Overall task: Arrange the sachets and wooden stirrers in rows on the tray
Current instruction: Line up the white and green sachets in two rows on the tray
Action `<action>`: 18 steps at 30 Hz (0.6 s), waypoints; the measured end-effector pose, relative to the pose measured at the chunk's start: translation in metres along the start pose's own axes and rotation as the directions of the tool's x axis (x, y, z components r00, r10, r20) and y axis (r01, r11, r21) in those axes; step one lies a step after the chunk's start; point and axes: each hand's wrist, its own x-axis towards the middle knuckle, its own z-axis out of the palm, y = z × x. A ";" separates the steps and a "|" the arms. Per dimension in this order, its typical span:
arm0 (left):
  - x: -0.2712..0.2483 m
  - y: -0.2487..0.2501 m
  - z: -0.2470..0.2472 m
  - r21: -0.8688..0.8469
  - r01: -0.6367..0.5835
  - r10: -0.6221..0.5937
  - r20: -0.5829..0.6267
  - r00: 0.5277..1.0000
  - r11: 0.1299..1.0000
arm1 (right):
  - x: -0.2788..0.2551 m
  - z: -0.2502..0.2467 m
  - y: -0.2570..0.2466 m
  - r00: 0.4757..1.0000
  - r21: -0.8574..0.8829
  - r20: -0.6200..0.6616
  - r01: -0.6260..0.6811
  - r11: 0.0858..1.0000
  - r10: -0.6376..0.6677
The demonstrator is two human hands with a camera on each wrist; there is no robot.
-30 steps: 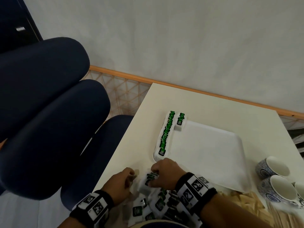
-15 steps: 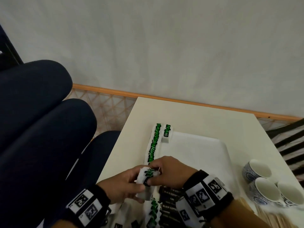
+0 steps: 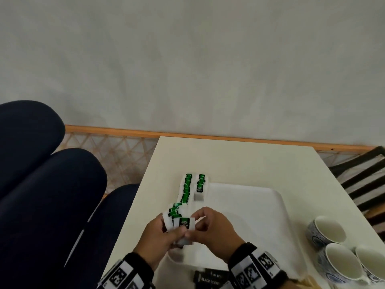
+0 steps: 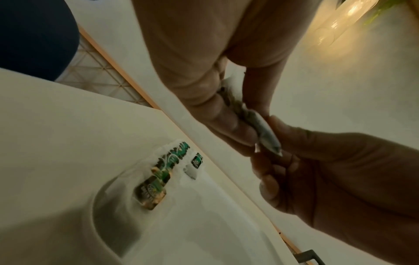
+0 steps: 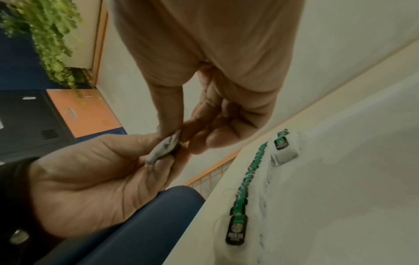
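Note:
The white tray (image 3: 239, 215) lies on the table. A row of green-and-white sachets (image 3: 186, 189) runs along its left edge, and a short second row (image 3: 200, 185) starts beside it at the far end. Above the tray's near left corner my left hand (image 3: 175, 226) grips a fanned bunch of green sachets (image 3: 179, 220). My right hand (image 3: 192, 225) pinches the front sachet of that bunch. The left wrist view shows the bunch (image 4: 265, 132) edge-on between both hands. Wooden stirrers (image 3: 310, 283) barely show at the bottom edge.
Black coffee sachets (image 3: 210, 277) lie at the table's front edge, under my wrists. Three blue-patterned cups (image 3: 325, 230) stand to the right of the tray. Dark blue chairs (image 3: 52, 195) stand left of the table, and a wall lies beyond it.
Both hands have lifted from the pile at the table's front edge with a bunch of green sachets. They now hold it over the tray's near left corner.

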 end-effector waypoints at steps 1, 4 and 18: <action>0.006 0.001 0.002 -0.026 -0.004 0.003 -0.020 1.000 1.000 | 0.006 -0.003 0.004 1.000 0.009 -0.013 -0.003 1.000 0.003; 0.024 0.004 0.009 -0.144 0.011 -0.016 -0.035 0.999 0.989 | 0.022 -0.012 0.016 0.999 0.028 -0.023 -0.031 0.999 0.032; 0.071 0.002 -0.006 -0.201 0.038 -0.063 -0.117 0.991 0.979 | 0.118 -0.017 0.073 0.938 -0.170 -0.244 -0.292 0.941 0.246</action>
